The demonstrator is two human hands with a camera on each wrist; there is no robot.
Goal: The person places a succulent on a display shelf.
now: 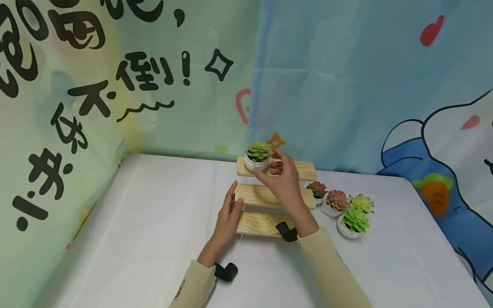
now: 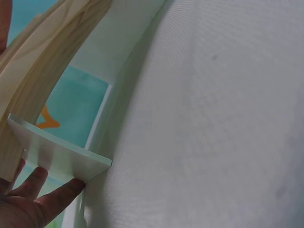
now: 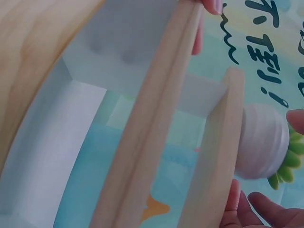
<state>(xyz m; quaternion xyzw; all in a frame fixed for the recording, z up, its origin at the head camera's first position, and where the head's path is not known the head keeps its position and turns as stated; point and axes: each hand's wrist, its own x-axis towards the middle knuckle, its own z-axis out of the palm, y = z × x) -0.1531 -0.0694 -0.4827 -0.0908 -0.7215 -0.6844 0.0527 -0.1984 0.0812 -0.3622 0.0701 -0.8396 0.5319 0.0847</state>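
A green succulent in a white pot [image 1: 257,161] sits at the left end of the top board [image 1: 304,170] of a three-tier wooden shelf stand. My right hand [image 1: 284,175] is around the pot's front and right side, thumb by its rim. In the right wrist view a gap shows between the lower fingers [image 3: 266,209] and the pot [image 3: 263,142]. My left hand [image 1: 227,216] rests on the stand's left side, thumb at the middle board [image 1: 254,194]. In the left wrist view its fingertips touch the white side panel [image 2: 61,149].
Right of the stand, several potted succulents stand close together: a brown one [image 1: 317,189], a pinkish one [image 1: 336,201], a yellow-green one [image 1: 361,203] and a bright green one [image 1: 355,220]. Printed cloth [image 1: 339,85] hangs behind the white table [image 1: 154,222].
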